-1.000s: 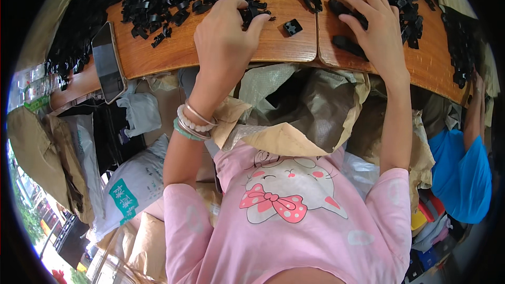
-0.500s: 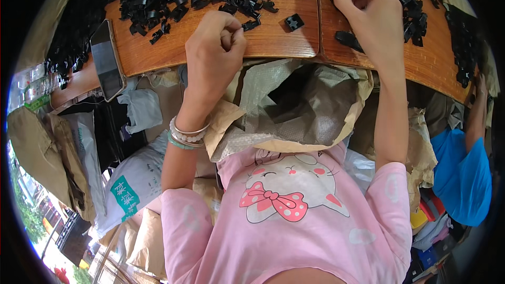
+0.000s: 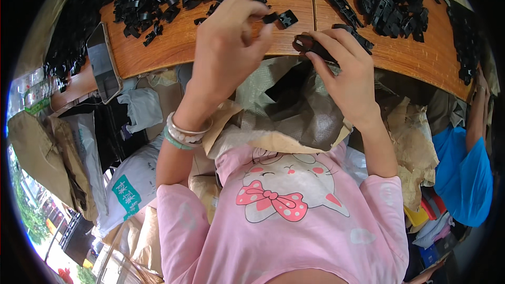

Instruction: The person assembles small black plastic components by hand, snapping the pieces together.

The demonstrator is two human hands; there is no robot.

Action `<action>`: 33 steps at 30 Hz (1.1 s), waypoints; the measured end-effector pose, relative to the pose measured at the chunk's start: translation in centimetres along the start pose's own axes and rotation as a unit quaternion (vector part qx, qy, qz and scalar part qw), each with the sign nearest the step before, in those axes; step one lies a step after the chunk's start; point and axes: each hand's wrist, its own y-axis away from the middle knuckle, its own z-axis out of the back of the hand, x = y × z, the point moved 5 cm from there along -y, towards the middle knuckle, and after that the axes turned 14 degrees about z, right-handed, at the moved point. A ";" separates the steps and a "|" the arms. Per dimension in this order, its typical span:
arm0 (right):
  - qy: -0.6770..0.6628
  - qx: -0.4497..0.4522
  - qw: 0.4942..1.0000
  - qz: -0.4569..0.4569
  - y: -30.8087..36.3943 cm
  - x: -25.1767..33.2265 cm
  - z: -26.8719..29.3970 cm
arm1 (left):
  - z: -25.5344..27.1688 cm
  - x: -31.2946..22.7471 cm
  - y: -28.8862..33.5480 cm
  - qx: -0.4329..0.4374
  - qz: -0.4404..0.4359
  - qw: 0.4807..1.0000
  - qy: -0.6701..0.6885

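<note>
Both hands work over the worktop [image 3: 152, 55], each gripping a black part.

The left forearm rises from below to the near edge, its wrist bent rightward; the left hand [image 3: 223, 47], back upward, pinches a small black piece [image 3: 270, 18] between thumb and forefinger, both blurred, just left of a black block [image 3: 288, 19] lying on the wood. Further right, by the seam at the near edge, the right hand [image 3: 348, 68] angles inward, thumb underneath and fingers curled above, clasping a long black part [image 3: 303, 43] that points leftward.
</note>
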 end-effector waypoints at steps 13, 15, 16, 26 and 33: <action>0.011 -0.031 0.999 0.025 -1.5 -1.2 2.1 | -2.7 -0.2 -0.6 0.060 -0.061 0.996 -0.011; -0.018 0.006 0.999 0.040 -1.9 -1.4 1.8 | -2.6 0.0 -0.7 0.069 -0.058 0.996 -0.009; -0.019 0.008 0.999 0.041 -2.0 -1.5 1.9 | -2.6 0.0 -0.7 0.076 -0.056 0.995 -0.007; -0.012 0.127 0.989 0.082 -3.8 -1.4 2.5 | -2.9 0.4 -0.9 0.072 -0.085 0.991 0.078; 0.002 0.172 0.982 0.076 -5.0 -0.2 2.2 | -2.9 0.2 -0.9 0.089 -0.096 0.987 0.089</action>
